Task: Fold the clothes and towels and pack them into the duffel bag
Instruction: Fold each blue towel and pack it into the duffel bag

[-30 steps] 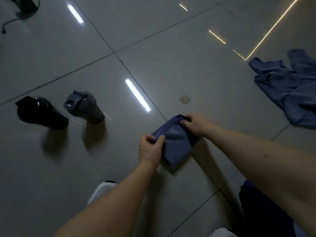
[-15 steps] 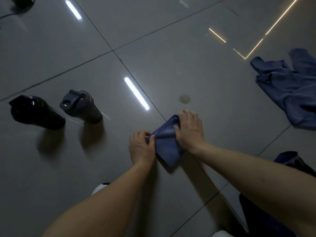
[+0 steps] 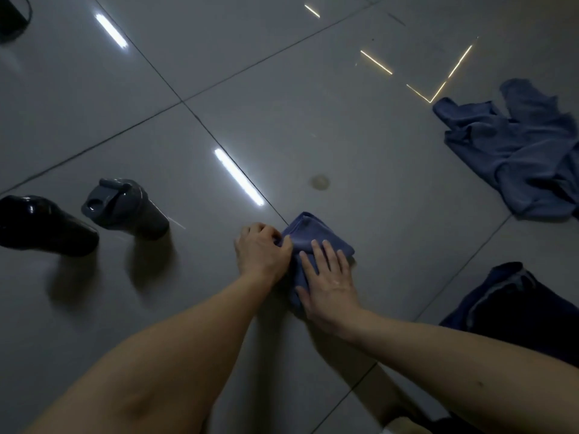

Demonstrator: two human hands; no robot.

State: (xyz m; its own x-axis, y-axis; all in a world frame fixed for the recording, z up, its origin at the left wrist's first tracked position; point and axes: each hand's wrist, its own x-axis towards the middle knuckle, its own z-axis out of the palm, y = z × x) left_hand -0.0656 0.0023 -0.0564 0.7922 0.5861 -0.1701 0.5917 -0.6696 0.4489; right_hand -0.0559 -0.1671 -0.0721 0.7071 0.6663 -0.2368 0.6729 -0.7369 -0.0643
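A small blue towel (image 3: 316,234), folded into a compact square, lies on the grey tiled floor in the middle of the view. My left hand (image 3: 261,250) pinches its left edge with curled fingers. My right hand (image 3: 329,278) lies flat on top of the towel, fingers straight, pressing it down. A crumpled blue garment (image 3: 529,151) is spread on the floor at the far right. A dark navy fabric item (image 3: 513,311) with a grey trim sits at the lower right; I cannot tell whether it is the duffel bag.
Two bottles stand on the floor at the left: a glossy black one (image 3: 44,227) and a grey shaker bottle (image 3: 125,211) with a flip lid. A dark object with a cable (image 3: 12,20) sits at the top left corner.
The towel has been folded smaller. My right hand has let go of the towel's far edge and now lies flat on top, nearer to me. My left hand still holds the left edge.
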